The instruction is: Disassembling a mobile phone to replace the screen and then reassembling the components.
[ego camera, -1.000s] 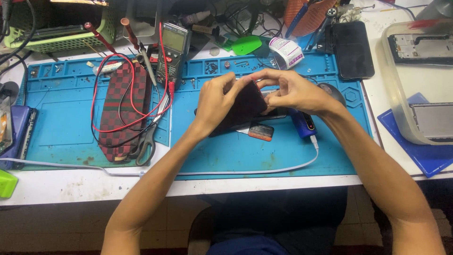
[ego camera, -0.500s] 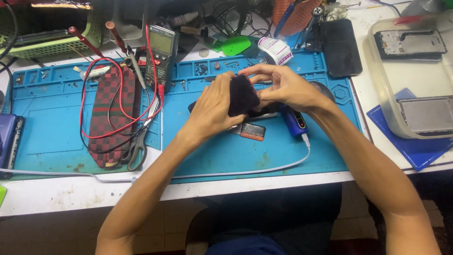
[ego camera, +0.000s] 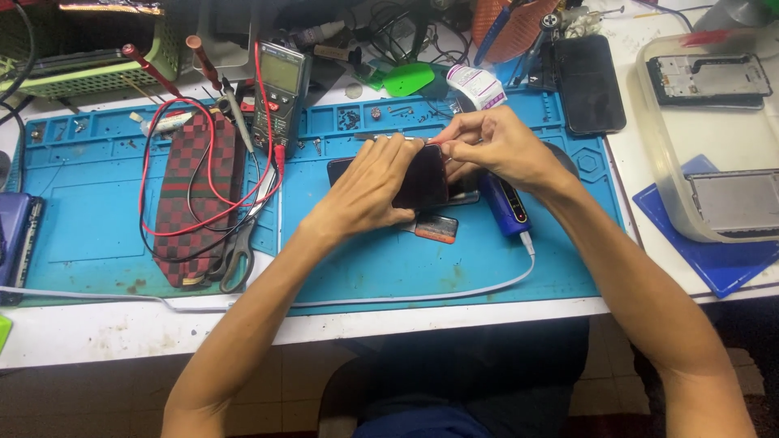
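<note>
My left hand (ego camera: 375,193) grips a black smartphone (ego camera: 423,180), tilted on edge above the blue work mat (ego camera: 365,259). My right hand (ego camera: 497,146) pinches the phone's top edge with thumb and fingers. A second dark phone (ego camera: 339,169) lies flat under my hands, mostly hidden. A small black and orange card (ego camera: 436,229) rests on the mat just below the phone. Beside my right wrist lies a blue pen-shaped tool (ego camera: 505,204) with a white cable (ego camera: 422,297) running along the mat's front.
A checkered red-black case (ego camera: 193,203) with red and black probe leads, scissors (ego camera: 237,253) and a multimeter (ego camera: 279,96) lie at left. Behind: a green basket (ego camera: 89,73), another black phone (ego camera: 589,84). A clear tray (ego camera: 714,138) with phone frames stands at right.
The phone in my hands has turned more upright and my right fingers have shifted to its top edge. The view has drifted slightly.
</note>
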